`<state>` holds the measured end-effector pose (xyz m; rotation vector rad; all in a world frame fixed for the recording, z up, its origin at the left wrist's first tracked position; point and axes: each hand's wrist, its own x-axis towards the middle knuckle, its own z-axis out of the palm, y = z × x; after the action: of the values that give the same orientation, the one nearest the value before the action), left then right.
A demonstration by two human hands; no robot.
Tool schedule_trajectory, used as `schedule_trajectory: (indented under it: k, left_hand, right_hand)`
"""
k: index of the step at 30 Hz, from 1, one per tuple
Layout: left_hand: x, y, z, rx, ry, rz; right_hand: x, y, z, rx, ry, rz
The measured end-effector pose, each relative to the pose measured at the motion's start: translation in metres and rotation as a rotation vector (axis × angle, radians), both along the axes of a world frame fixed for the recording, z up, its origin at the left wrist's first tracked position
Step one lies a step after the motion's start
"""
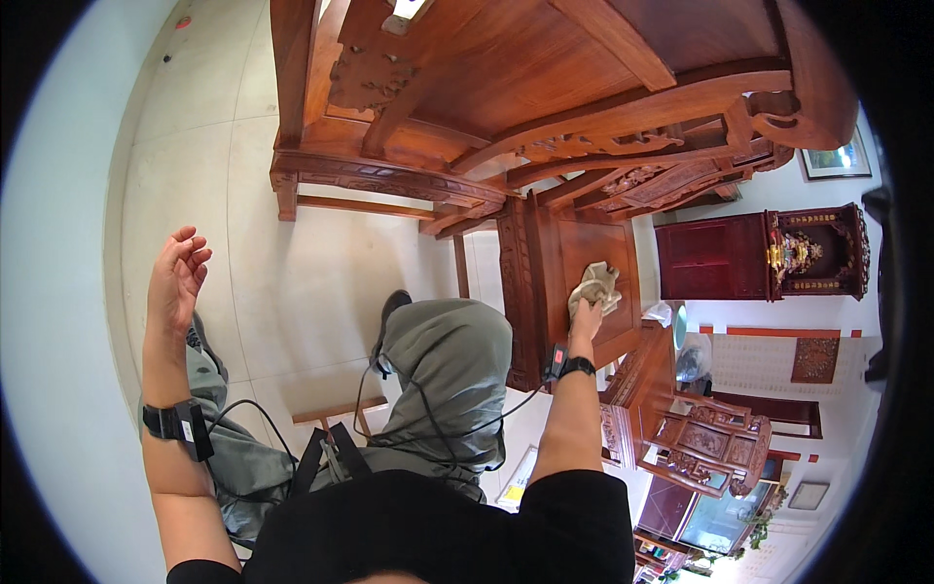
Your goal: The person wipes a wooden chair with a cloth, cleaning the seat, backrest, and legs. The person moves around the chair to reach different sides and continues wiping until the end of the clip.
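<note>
At the right, my right hand (586, 319) grips a crumpled beige cloth (597, 281). The cloth rests on the flat brown wooden top of a low carved table (614, 255). On the other side, my left hand (177, 274) hangs in the air over the pale tiled floor, holding nothing, its fingers loosely curled. Both wrists wear black straps with small devices, and a black cable (423, 398) runs across my grey trousers. A large carved wooden chair or bench (467, 95) stands just beyond the table.
A white wall (58, 241) rises close on my left. Further right are a red-brown altar cabinet (715, 255), another carved wooden chair (704, 438), a pale green basin (680, 327) and a clear plastic bag (693, 361). A wooden stool (339, 410) is partly visible beside my legs.
</note>
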<state>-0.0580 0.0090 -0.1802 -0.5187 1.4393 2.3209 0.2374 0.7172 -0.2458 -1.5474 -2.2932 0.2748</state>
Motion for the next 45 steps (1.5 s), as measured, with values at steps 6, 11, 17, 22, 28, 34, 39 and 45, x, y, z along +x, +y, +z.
schedule_trajectory:
  k: [6, 11, 17, 22, 28, 34, 39, 45]
  left_hand:
    - [-0.001, 0.009, 0.009, -0.013, 0.007, -0.022]
    - [-0.002, 0.016, 0.009, -0.029, 0.003, -0.041]
    - [-0.008, 0.014, 0.006, -0.076, -0.005, -0.05]
    - [-0.01, 0.016, 0.006, -0.081, -0.011, -0.074]
    - [-0.015, 0.022, 0.009, -0.035, 0.032, -0.085]
    - [-0.034, 0.024, -0.006, -0.188, 0.044, -0.218]
    - [-0.037, -0.001, -0.025, -0.308, 0.075, -0.248]
    - [-0.017, -0.044, -0.02, -0.281, 0.143, -0.234]
  right_hand:
    - [-0.053, -0.044, 0.026, 0.177, -0.102, 0.442]
    - [-0.108, -0.034, 0.031, 0.283, -0.187, 0.72]
    - [-0.212, 0.011, 0.044, 0.069, -0.219, 0.776]
    - [-0.242, 0.005, 0.052, -0.831, 0.292, 0.485]
    - [-0.19, -0.025, 0.041, -0.154, 0.072, 0.62]
    - [-0.105, -0.076, 0.076, -0.05, -0.201, 0.618]
    - [-0.074, -0.097, 0.13, -0.206, -0.661, 0.561]
    - [-0.084, -0.143, 0.2, -0.631, 0.073, 0.52]
